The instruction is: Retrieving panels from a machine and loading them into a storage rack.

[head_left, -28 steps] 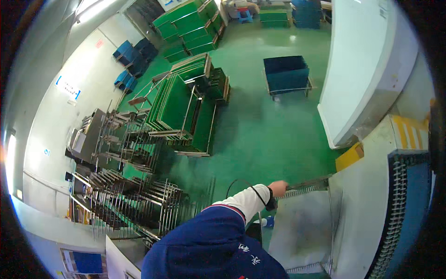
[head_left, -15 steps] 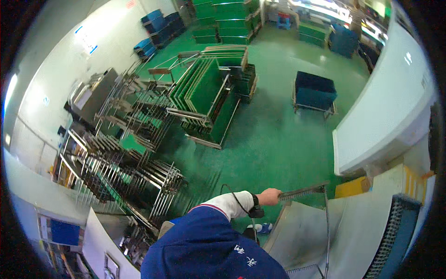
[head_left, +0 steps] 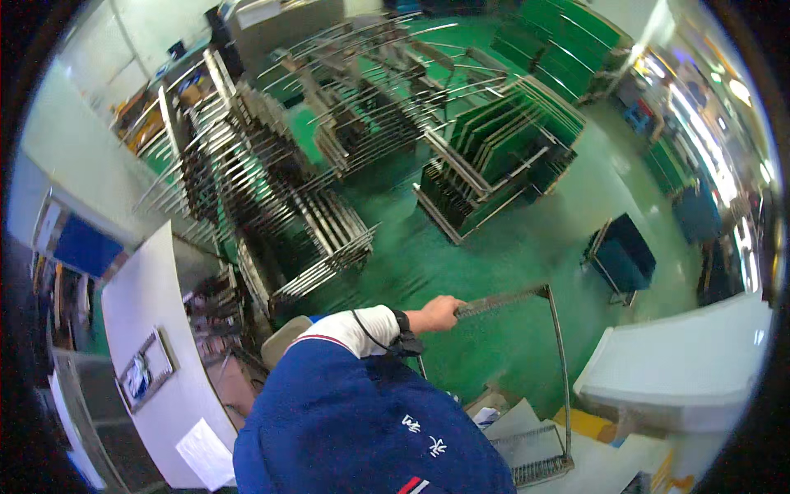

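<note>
My left hand (head_left: 436, 314), reaching out from a white sleeve with a dark wristband, is closed round one end of a slotted metal bar. The bar belongs to a metal frame rack (head_left: 559, 354) held upright, with a thin rod down its side. A second toothed bar (head_left: 541, 463) forms its lower part, beside pale sheets or boards. Of my right side only the blue garment shows. My right hand is out of view.
Bare metal racks (head_left: 329, 239) crowd the left. Beyond stands a rack of green panels (head_left: 502, 148). To the right are a dark blue bin (head_left: 623, 257) on a wheeled frame and a white cabinet-like block (head_left: 675, 366). A white table (head_left: 156, 288) holds a small frame (head_left: 146, 369) and paper (head_left: 206, 453).
My view has turned left, bringing the white table further in and shifting the racks rightward. The left hand keeps its hold on the frame rack, whose lower toothed bar shows more fully.
</note>
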Motion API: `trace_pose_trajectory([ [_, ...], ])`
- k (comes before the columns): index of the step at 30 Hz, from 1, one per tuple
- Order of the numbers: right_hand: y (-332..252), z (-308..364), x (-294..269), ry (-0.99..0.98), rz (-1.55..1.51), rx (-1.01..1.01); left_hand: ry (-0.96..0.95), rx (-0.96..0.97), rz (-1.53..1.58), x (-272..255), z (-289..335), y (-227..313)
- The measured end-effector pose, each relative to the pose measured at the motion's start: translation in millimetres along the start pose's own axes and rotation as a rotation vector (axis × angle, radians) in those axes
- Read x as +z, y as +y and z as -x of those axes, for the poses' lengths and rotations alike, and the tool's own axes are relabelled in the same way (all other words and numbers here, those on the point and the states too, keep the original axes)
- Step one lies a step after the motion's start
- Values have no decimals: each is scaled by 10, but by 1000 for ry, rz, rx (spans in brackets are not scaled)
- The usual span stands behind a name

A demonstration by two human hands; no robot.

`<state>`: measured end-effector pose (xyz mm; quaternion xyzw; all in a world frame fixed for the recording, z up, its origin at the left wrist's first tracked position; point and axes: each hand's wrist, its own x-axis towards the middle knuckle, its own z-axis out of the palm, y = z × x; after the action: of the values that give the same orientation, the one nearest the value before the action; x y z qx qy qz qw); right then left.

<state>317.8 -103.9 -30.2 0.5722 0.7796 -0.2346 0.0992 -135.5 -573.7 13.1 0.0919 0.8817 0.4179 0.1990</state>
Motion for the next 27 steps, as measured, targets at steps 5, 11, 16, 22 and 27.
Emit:
trace_pose_trajectory([
  [5, -1249, -477, -161, -89, 138, -339, 359, -79, 72, -492, 245, -704],
  [11, -2906, -795, 100, -187, -404, -508, 544, -290, 242, -1064, 727, -1153],
  [16, -4349, -861, 308, -422, -382, -748, 725, -412, 318, -1396, 1110, -1229],
  [22, -6386, 195, 429, -582, -465, -1099, 1057, -453, 478, -1327, 1260, -1760],
  [27, -7375, 879, 888, -828, -361, -1222, 1134, -644, 633, -1511, 1516, -1497],
])
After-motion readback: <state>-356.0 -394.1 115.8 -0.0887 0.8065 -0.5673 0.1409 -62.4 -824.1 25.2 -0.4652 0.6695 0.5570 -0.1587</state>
